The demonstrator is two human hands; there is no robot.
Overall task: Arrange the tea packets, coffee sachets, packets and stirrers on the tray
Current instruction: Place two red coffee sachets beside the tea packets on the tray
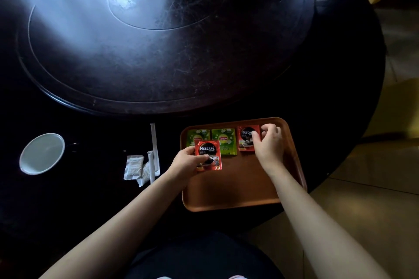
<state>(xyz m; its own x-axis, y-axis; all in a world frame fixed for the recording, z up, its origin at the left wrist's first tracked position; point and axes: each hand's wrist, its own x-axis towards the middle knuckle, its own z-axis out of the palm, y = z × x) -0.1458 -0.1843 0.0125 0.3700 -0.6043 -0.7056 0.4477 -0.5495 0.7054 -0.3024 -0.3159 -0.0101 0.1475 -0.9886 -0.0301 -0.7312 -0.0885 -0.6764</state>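
On the dark round table [328,88], the brown tray [240,190] carries two green tea packets [224,142] and a red coffee sachet [247,137] along its far edge, apparently starting a neat row. White packets and stirrers [145,165] wait just left of the tray. The left hand [187,163] pinches a second coffee sachet [208,154]; the right hand [269,142], fingers curled, presses the placed sachet.

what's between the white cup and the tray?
Head view: clear sugar packets and white wrapped stirrers on the dark table, between white cup and brown tray.
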